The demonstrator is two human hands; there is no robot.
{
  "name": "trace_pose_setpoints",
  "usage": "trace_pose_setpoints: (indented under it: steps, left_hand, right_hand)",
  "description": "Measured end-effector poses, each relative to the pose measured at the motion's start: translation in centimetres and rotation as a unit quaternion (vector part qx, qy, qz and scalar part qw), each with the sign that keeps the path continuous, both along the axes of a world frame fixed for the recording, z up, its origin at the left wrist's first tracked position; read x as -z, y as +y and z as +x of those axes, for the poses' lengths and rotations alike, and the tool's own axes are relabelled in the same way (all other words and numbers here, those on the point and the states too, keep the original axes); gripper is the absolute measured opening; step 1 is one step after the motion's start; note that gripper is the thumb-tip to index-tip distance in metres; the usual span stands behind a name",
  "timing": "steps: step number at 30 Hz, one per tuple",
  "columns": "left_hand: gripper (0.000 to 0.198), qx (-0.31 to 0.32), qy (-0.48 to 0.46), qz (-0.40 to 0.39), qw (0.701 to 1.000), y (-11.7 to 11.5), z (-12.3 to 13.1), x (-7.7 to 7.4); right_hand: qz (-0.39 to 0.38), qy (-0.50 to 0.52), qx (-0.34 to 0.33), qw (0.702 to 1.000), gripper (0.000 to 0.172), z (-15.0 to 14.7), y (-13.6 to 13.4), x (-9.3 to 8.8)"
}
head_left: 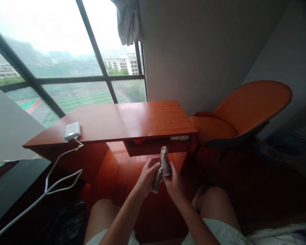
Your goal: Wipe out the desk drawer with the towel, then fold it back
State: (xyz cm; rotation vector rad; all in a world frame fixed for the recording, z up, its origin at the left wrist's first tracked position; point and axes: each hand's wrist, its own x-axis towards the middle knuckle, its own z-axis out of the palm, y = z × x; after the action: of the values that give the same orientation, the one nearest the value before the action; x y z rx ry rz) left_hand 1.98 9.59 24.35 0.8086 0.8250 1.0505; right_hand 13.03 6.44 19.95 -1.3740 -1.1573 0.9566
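Observation:
In front of my knees, both hands hold a grey-brown, soft-looking bundle (165, 162) with a pale, lumpy top; its exact kind cannot be made out. One thick part of it stands upright, while a narrower part slants down to the left. My left hand (148, 174) is closed on the bundle's left side, thumb near the middle. On the right side, the fingers of my right hand (173, 180) wrap round the lower end of the upright part. Some fingertips are hidden behind the bundle.
Ahead is a reddish wooden desk (132, 119) with an open shelf (155, 145) under its top. A white box-shaped device (72, 130) with a white cable (46, 180) lies on the desk's left. An orange chair (255, 105) stands right. A black plastic bag (68, 221) lies lower left.

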Motion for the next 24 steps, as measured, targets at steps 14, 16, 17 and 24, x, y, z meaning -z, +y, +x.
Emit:
trace_pose_setpoints:
  steps: [14, 16, 17, 24]
  left_hand:
    - [0.065, 0.066, 0.232, 0.271, 0.932, -2.1, -0.2, 2.1]
    - [0.074, 0.034, 0.255, 0.299, 0.919, -2.9, 0.0, 3.0]
    - [0.077, 0.013, 0.264, 0.304, 0.915, -3.3, 0.2, 3.6]
    - [0.026, -0.106, 0.231, 0.135, 0.958, -5.0, 0.0, 6.4]
  right_hand:
    - [-0.089, 0.196, 0.106, 0.971, 0.028, 0.5, 1.3, -0.5]
    - [-0.097, 0.247, 0.129, 0.955, 0.026, 0.7, 1.3, -0.8]
    - [-0.096, 0.271, 0.139, 0.948, 0.025, 0.8, 1.3, -0.9]
    - [-0.084, 0.335, 0.143, 0.928, 0.025, 1.9, 1.3, -0.1]
